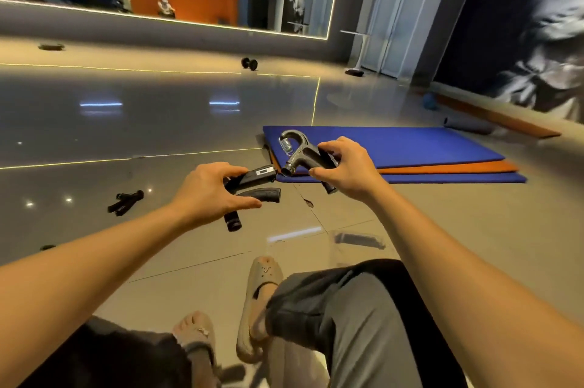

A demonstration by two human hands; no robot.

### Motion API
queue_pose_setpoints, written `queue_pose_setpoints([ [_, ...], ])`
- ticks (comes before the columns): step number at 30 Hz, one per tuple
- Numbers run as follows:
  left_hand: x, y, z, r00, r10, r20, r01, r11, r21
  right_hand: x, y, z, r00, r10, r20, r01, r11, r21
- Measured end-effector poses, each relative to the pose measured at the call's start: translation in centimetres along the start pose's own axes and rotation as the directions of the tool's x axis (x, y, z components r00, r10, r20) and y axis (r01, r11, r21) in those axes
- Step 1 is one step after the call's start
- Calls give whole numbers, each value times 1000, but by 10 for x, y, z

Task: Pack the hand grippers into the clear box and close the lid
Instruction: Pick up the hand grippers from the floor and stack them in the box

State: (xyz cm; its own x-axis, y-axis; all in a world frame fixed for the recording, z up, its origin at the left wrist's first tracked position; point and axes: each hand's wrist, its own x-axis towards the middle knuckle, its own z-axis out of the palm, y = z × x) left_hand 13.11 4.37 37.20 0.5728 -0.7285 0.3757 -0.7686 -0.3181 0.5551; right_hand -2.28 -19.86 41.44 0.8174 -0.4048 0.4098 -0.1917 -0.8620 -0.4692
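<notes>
Right grip (347,168) curls round a handle of the dark grey spring-loaded hand gripper (297,150); left grip (208,193) pinches the black plastic hand gripper with a small display (256,180). Both look stiff, light and sturdy, best held by the ribbed handles. The clear plastic box (316,242) sits on the floor by the right knee.

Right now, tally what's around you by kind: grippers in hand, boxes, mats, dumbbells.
Hand grippers held: 2, the spring gripper in the right hand and the counter gripper in the left hand
Clear box: 1
Stacked mats: 3 (2 blue, 1 orange)
Dumbbell: 1
Total: 7
The black item on the floor is not counted, as its kind is unclear.
</notes>
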Motion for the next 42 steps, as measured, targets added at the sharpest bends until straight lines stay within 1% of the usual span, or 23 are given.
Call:
queue_pose_setpoints([
  [5, -7, 37, 27, 998, 58, 25, -57, 998, -10, -57, 16, -45, 994, 84, 64, -80, 995, -66],
  [9, -5, 62, 56, 991, 96, 88, -93, 995, -39, -100, 36, -75, 980, 182, 81, -172, 977, -123],
  [14, -3, 75, 88, 985, 79, 151, -66, 994, -92, -152, 72, -87, 943, 322, 79, -319, 946, -49],
  [17, -6, 77, 106, 976, 86, 198, -65, 992, -110, -171, 95, -84, 922, 382, 58, -381, 924, -29],
  [20, -2, 77, 126, 965, 91, 247, -72, 994, -86, -183, 121, -72, 907, 418, 52, -419, 908, 5],
  [22, 4, 73, 141, 949, 81, 305, -63, 996, -70, -191, 142, -59, 895, 441, 66, -443, 897, 9],
  [26, 16, 64, 168, 916, 70, 396, -36, 995, -93, -189, 186, -28, 878, 465, 115, -469, 883, 15],
  [34, 51, 52, 197, 906, 64, 418, -17, 993, -114, -165, 256, 33, 838, 503, 213, -507, 861, -36],
  [39, 75, 48, 224, 892, 31, 451, 17, 995, -103, -143, 288, 73, 828, 465, 314, -462, 882, -89],
  [42, 88, 41, 240, 887, 31, 461, 21, 994, -109, -135, 308, 102, 806, 455, 379, -448, 887, -113],
])
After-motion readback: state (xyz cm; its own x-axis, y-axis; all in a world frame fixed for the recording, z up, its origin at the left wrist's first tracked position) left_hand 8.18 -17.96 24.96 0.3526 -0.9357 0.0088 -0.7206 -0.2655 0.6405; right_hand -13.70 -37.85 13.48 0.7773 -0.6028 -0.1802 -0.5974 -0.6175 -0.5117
